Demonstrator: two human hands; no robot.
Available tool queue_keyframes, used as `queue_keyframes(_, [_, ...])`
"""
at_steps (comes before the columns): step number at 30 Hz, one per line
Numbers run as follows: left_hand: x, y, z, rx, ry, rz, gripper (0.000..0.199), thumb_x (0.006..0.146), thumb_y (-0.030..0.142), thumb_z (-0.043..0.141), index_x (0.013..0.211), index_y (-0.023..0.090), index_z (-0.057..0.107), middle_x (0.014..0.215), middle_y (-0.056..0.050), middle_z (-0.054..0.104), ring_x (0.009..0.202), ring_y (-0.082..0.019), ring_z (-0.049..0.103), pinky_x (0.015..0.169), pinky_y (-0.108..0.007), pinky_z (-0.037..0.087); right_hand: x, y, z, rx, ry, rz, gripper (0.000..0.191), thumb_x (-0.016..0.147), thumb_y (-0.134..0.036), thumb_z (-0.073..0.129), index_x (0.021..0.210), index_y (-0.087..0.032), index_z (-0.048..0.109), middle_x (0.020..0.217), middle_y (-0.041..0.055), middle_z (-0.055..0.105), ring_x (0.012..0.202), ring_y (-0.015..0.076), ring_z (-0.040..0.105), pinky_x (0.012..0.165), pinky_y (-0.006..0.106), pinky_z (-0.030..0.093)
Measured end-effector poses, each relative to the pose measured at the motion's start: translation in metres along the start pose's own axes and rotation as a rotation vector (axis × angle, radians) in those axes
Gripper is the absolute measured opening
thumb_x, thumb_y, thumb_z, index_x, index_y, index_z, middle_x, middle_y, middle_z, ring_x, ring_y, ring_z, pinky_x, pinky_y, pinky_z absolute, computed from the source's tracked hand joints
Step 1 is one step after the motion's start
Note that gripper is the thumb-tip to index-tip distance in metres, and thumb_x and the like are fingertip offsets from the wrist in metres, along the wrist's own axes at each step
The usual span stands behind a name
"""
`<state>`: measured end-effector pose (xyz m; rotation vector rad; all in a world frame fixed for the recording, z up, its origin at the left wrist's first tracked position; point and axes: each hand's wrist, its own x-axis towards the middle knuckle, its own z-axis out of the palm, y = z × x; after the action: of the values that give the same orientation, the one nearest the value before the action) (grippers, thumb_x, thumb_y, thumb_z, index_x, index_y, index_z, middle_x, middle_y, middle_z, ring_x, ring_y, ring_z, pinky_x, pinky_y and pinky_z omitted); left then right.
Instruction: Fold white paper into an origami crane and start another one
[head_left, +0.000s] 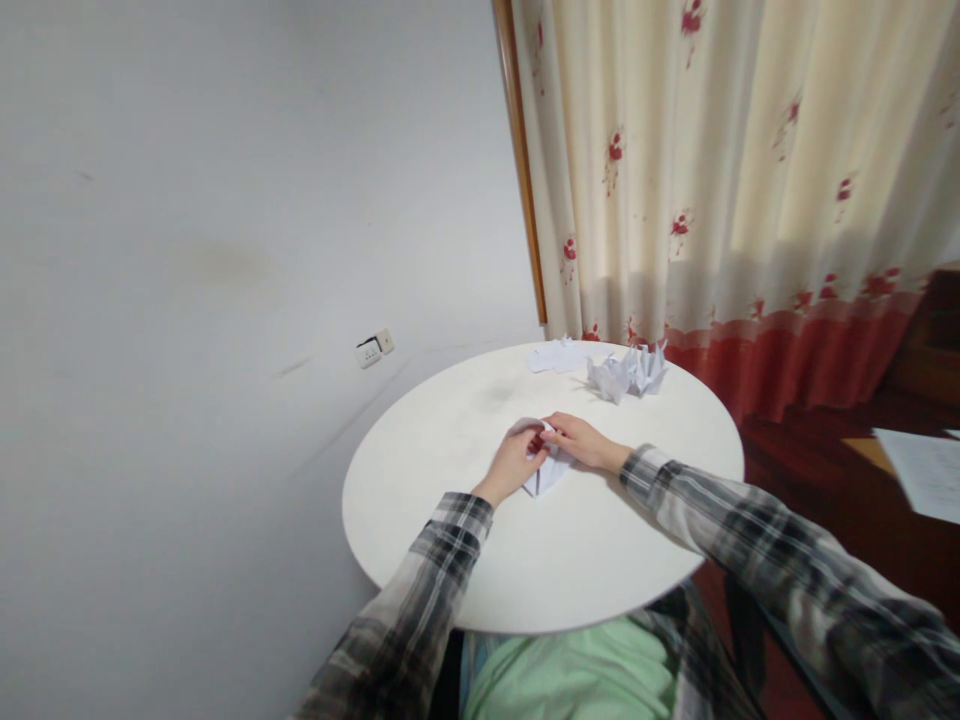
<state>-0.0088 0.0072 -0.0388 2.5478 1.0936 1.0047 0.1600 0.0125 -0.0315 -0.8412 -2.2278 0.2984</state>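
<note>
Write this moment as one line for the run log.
left hand: on white paper | right hand: on same paper | table: round, white | folded paper shapes: far edge

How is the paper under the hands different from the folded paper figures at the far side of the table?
The paper under the hands lies low and flat on the round table, while the folded figures stand up with pointed tips. The left hand and right hand press the first; nothing touches the figures. The first is near the table's middle, the figures near its far edge. Both are white paper.
</note>
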Motion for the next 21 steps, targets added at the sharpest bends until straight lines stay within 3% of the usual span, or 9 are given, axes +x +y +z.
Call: queue_keyframes(21, [0.0001, 0.002, -0.0012, -0.003, -0.014, -0.021, 0.019, 0.073, 0.021, 0.049, 0.089, 0.013, 0.056, 0.075, -0.004, 0.06, 0.065, -0.014, 0.055, 0.064, -0.027, 0.046, -0.0001, -0.0023, -0.0012, 0.007, -0.009, 0.017, 0.035, 0.085, -0.041, 0.033, 0.092, -0.015, 0.056, 0.086, 0.0061, 0.056, 0.08, 0.0153, 0.049, 0.075, 0.028, 0.037])
